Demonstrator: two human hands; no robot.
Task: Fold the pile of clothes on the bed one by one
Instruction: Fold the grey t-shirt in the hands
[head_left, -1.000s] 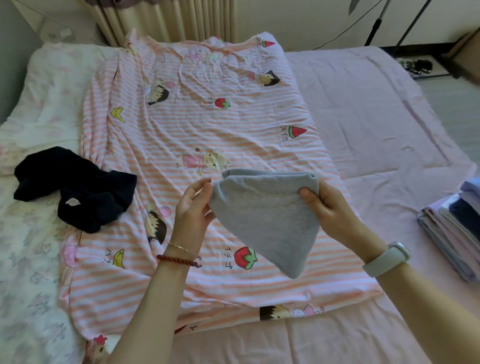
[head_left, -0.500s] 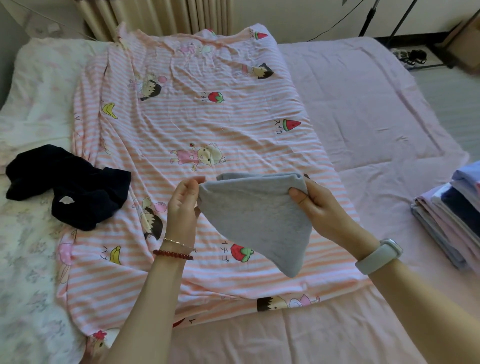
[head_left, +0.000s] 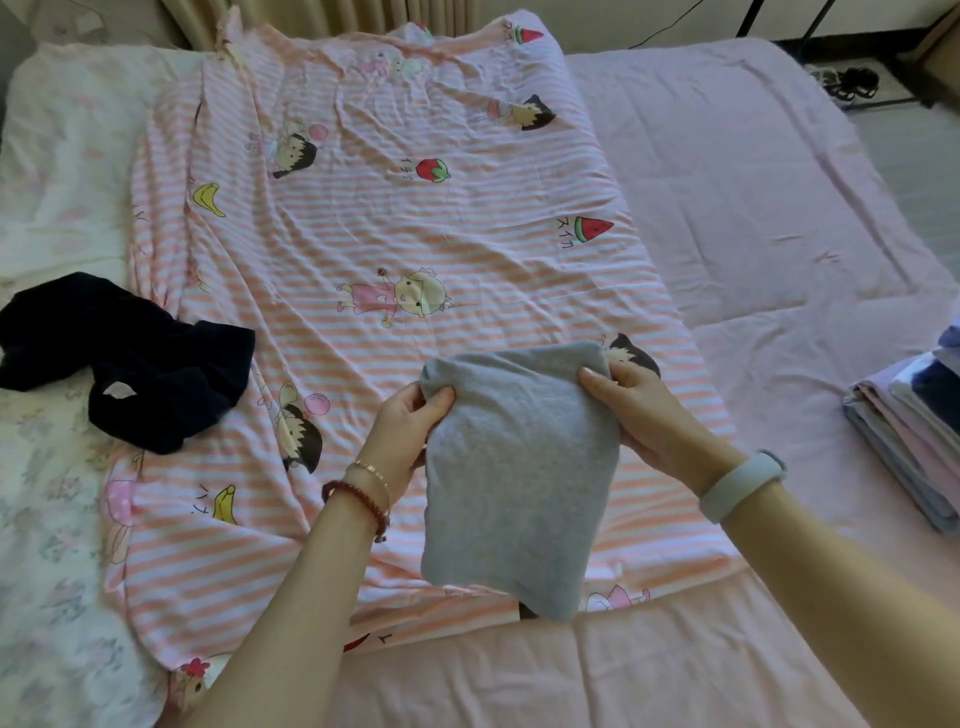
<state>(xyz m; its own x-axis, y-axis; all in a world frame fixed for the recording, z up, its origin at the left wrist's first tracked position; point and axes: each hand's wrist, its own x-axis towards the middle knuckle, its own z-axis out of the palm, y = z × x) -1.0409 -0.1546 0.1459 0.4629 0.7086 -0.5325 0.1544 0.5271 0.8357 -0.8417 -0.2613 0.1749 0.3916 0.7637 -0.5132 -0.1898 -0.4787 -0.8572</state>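
Folded grey garment (head_left: 511, 467) held up over the pink striped cartoon sheet (head_left: 415, 234), top 2 corners pinched: left hand (head_left: 408, 439) with thumb over the front at the left corner, right hand (head_left: 641, 410) with fingers curled round the right corner, lower end hanging toward the near edge of the bed (head_left: 779, 208). Dark navy garment (head_left: 124, 358) crumpled well apart to the left, partly on the floral bedding (head_left: 47, 519). Stack of folded clothes (head_left: 914, 441) at the right edge, piece count hard to make out.
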